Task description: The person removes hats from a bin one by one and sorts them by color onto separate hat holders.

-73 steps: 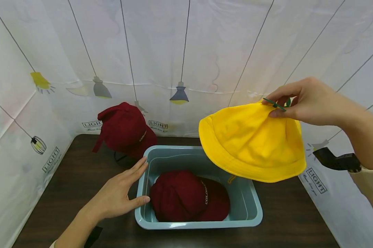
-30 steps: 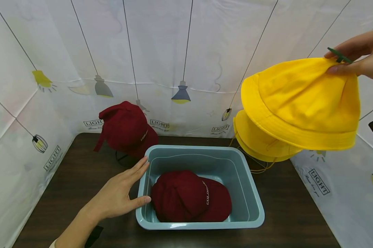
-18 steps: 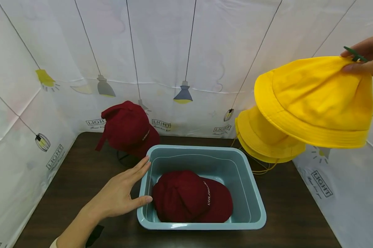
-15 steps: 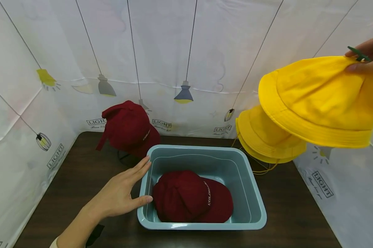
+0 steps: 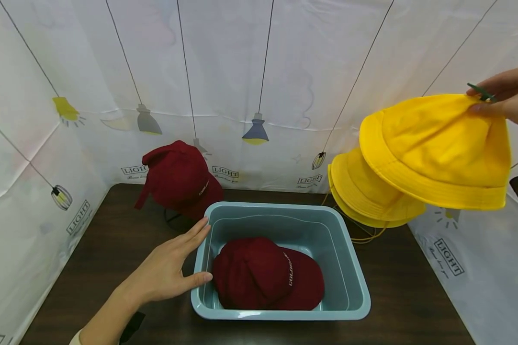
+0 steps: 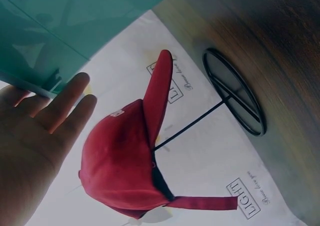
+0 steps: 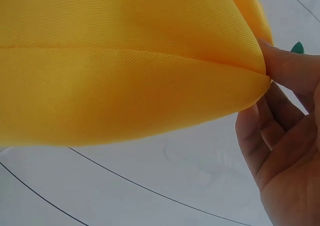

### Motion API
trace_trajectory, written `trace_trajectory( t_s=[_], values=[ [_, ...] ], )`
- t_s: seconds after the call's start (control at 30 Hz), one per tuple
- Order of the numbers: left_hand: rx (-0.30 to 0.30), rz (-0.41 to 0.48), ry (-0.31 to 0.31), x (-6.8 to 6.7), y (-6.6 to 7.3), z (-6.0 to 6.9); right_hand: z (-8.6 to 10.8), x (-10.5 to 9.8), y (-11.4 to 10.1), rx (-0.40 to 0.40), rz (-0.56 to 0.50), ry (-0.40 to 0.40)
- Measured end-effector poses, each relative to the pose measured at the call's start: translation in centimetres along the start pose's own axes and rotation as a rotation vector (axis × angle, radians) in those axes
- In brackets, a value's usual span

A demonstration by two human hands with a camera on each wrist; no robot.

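My right hand (image 5: 511, 96) pinches the crown of a yellow bucket hat (image 5: 440, 148) by its green leaf tip, holding it up at the right. In the right wrist view the thumb and fingers of the right hand (image 7: 285, 121) grip the yellow cloth (image 7: 130, 85). Behind and below it are more yellow hats (image 5: 371, 191), partly covered. My left hand (image 5: 164, 270) rests with spread fingers on the left rim of the blue bin (image 5: 285, 315). Inside the bin lies a dark red cap (image 5: 259, 275). The left wrist view shows the left hand (image 6: 40, 136) against the bin wall (image 6: 55, 30).
Another dark red cap (image 5: 177, 177) hangs on a black wire stand (image 6: 235, 93) at the back left of the dark table (image 5: 82, 268). Yellow cords (image 5: 373, 235) trail beside the bin at the right. A white printed cloth (image 5: 224, 62) encloses the back and sides.
The right hand has carried the held yellow hat from over the bin to the right, up, then slightly down, uncovering the other yellow hats. The left hand has stayed on the rim.
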State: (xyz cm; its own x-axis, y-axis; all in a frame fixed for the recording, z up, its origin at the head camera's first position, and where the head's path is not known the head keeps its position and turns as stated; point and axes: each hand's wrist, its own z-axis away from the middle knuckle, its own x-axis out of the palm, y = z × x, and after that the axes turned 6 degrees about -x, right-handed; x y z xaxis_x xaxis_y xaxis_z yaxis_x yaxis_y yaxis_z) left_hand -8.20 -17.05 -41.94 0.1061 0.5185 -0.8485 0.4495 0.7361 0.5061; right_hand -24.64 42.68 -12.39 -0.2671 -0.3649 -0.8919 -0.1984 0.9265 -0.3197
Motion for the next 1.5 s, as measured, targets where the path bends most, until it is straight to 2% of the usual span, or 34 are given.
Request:
trace_trajectory(
  t_s=[0.23,0.33,0.73,1.2,1.5],
  values=[
    [-0.002,-0.007,0.006,0.0,0.0,0.0,0.4,1.4,0.5,-0.020,0.104,-0.040],
    [-0.005,-0.004,0.004,0.1,-0.1,-0.1,0.6,2.1,0.8,-0.034,0.118,-0.063],
    [-0.014,0.013,0.007,0.2,-0.2,0.0,1.3,4.4,1.7,-0.060,0.081,-0.108],
    [0.009,0.019,0.013,0.4,-0.3,0.0,1.3,6.1,2.0,-0.017,0.046,-0.145],
    [0.001,0.018,0.013,0.4,-0.2,0.1,1.4,7.0,2.4,0.008,0.034,-0.177]
  ],
)
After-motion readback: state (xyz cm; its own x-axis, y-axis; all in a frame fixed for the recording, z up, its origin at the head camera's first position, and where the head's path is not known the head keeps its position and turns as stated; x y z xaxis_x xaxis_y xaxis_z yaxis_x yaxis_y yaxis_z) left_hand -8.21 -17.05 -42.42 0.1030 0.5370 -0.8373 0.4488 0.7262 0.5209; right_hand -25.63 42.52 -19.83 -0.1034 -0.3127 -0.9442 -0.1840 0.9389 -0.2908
